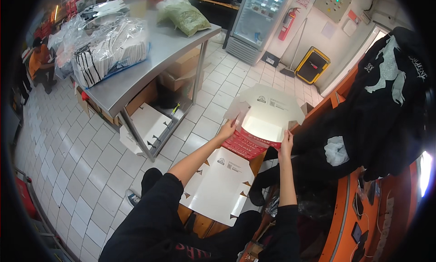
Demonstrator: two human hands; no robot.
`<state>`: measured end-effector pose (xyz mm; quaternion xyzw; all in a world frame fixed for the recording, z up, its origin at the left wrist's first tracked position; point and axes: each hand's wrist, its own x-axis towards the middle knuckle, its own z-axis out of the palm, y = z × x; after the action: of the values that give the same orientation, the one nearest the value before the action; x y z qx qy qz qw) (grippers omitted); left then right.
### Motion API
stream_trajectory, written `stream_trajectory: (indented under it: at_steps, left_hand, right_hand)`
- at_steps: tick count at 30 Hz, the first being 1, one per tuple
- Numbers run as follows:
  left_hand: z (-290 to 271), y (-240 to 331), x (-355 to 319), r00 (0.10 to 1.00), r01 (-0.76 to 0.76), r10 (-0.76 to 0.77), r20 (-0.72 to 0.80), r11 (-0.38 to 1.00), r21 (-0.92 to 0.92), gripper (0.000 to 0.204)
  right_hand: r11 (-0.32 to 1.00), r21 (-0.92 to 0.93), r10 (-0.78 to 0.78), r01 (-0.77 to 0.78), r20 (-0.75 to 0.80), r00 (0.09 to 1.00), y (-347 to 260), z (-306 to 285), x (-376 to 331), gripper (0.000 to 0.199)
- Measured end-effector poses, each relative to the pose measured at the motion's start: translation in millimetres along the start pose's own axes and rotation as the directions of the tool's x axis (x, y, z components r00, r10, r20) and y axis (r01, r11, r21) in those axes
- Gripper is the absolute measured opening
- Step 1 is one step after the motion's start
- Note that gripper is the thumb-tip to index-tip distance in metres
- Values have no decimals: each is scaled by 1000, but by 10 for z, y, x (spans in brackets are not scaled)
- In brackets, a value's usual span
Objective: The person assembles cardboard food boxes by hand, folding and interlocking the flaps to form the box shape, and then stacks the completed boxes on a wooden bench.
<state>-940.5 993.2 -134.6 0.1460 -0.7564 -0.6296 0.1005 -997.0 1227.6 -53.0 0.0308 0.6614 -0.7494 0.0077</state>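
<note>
A cardboard pizza box [265,99], white inside and red outside, stands with its lid raised at the far end of a wooden bench [203,223]. My left hand [225,129] grips its left side near the lid's corner. At its right front corner, my right hand [286,141] has its fingers closed on the cardboard. Several folded red boxes [243,145] are stacked directly under it. Closer to me, a flat unfolded pizza box [217,182] lies white side up on the bench, with notched cuts along its edges.
To the left stands a steel table [159,46] carrying plastic-wrapped white cardboard [111,51] and a green-filled bag [186,19]. More flat cardboard [147,123] lies on its lower shelf. Dark clothing [363,112] hangs at right above an orange counter [338,234]. Another person [40,62] crouches far left.
</note>
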Motion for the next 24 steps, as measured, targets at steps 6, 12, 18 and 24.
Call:
stream_trajectory:
  at_steps: [6,12,18,24]
  left_hand:
    - [-68,-53,-77,995,-64,74,60,987,-149,46]
    - [-100,470,242,992,-113,126,-6,908,404,33]
    - [-37,314,503,912,-337,410,16,725,601,25]
    - [34,276,524,913,-373,406,31,804,464,29]
  right_hand:
    - [990,-124,-70,71,12,997,448,53,188,45]
    - [964,-267,21,11,120,993,428,-17,312,51]
    - [953,-296,107,-62,137,985,332,34,199,46]
    - [974,-175,179,-144,209,961,292,-193,197,45]
